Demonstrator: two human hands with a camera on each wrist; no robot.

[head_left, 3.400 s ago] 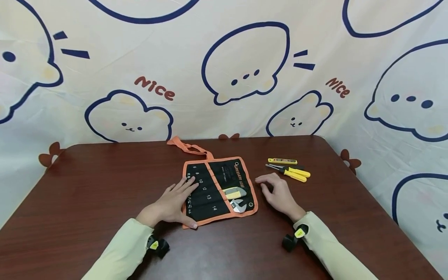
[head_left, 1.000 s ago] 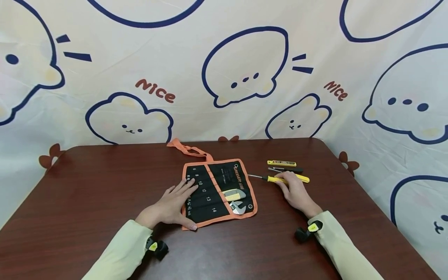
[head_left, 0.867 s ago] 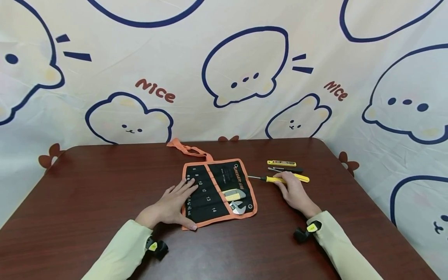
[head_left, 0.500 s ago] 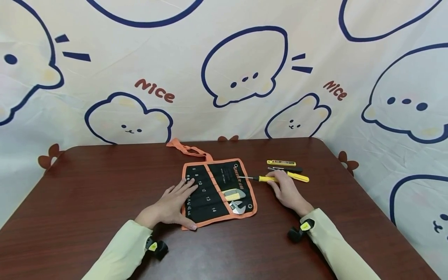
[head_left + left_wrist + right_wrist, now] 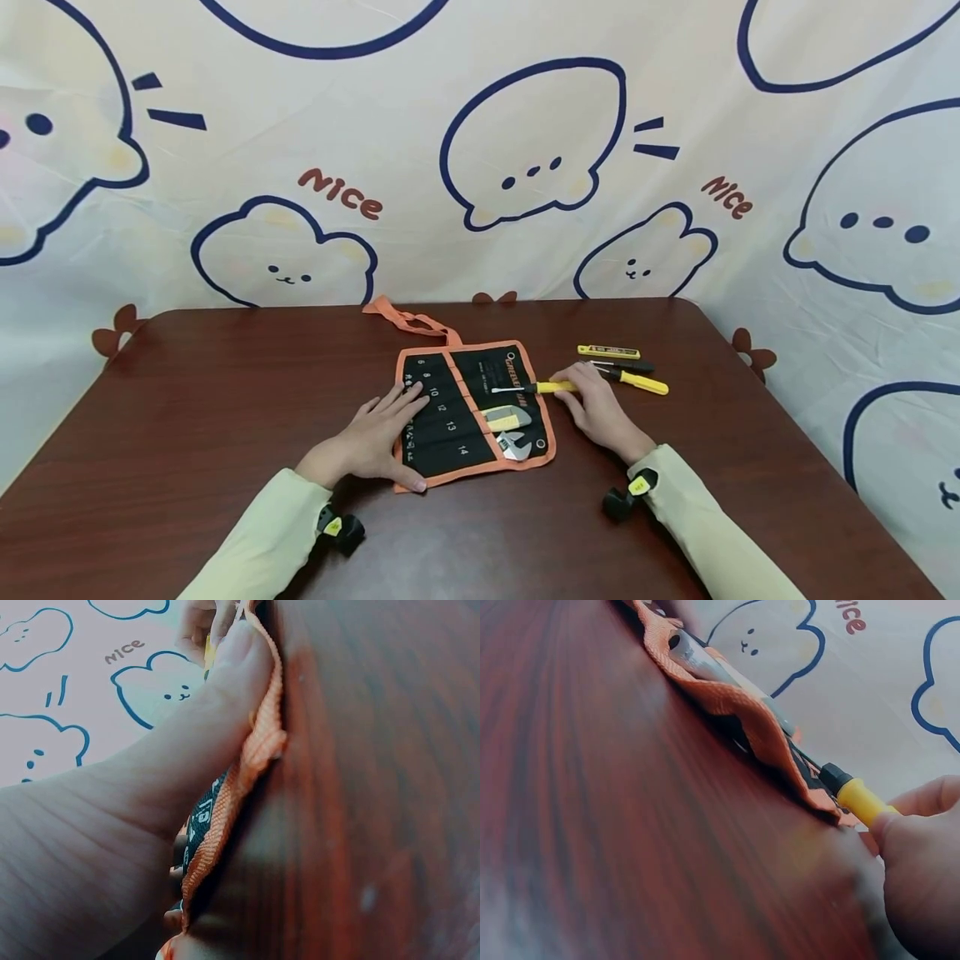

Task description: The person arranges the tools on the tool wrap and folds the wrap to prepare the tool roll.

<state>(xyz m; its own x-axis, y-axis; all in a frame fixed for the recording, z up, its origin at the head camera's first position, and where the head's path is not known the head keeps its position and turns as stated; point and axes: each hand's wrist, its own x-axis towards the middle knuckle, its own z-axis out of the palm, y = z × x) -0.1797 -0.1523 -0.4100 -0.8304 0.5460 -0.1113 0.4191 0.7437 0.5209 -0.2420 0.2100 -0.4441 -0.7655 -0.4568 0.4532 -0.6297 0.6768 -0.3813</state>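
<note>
My left hand (image 5: 375, 440) rests spread over the left side of a black tool pouch (image 5: 431, 425) with orange edging and printed sizes. In the left wrist view, its thumb (image 5: 202, 705) lies along the pouch's orange border. The right hand (image 5: 598, 408) pinches a screwdriver (image 5: 553, 387) by its yellow and black handle, at the pouch's right edge. The metal shaft points left across the pouch, above a yellow and grey utility knife (image 5: 505, 418) and an adjustable wrench (image 5: 514, 447) tucked in its pockets. In the right wrist view, the screwdriver's handle (image 5: 862, 801) shows between thumb and finger.
Right of the pouch lie another yellow-handled screwdriver (image 5: 643, 382), a dark slim tool (image 5: 633, 365) and a flat yellow case (image 5: 608, 352). An orange strap (image 5: 408, 319) trails from the pouch toward the far edge of the brown table (image 5: 247, 392). A printed cloth hangs behind.
My right hand has picked up the screwdriver from the tools at the right and carried it left until its shaft lies over the pouch. The left hand stays put.
</note>
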